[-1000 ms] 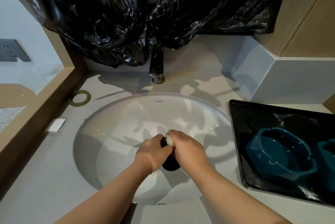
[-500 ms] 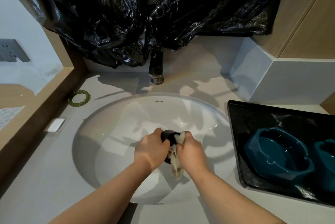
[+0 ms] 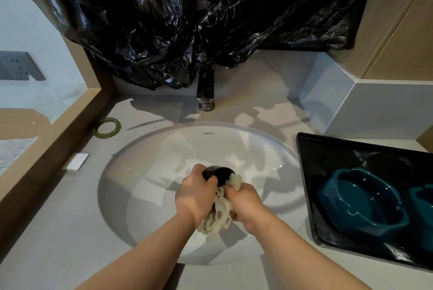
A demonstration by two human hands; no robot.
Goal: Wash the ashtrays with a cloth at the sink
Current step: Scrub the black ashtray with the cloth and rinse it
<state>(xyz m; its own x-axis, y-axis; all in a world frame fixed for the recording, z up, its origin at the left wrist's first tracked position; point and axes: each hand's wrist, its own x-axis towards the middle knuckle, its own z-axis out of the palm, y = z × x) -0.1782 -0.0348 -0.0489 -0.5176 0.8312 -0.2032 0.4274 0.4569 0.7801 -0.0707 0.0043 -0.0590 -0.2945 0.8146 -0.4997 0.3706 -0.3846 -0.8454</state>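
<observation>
Over the white sink (image 3: 150,167) my left hand (image 3: 195,192) grips a small dark ashtray (image 3: 219,173), tilted on its side. My right hand (image 3: 246,203) holds a cream cloth (image 3: 220,217) bunched against the ashtray's right side; part of the cloth hangs down between my hands. Most of the ashtray is hidden behind my fingers. Two teal ashtrays lie on a black tray (image 3: 328,149) at the right: one (image 3: 365,198) in full view, the other (image 3: 424,203) cut off by the frame edge.
A dark faucet (image 3: 206,92) stands behind the basin under crumpled black plastic sheeting (image 3: 187,20). A green coiled hair tie (image 3: 107,127) and a small white block (image 3: 78,160) lie on the counter at the left, beside a wooden ledge (image 3: 46,144).
The cloth has unfolded and now hangs lower between my hands. The ashtray has tilted up so more of its dark body shows above my left fingers. Both hands stayed over the drain.
</observation>
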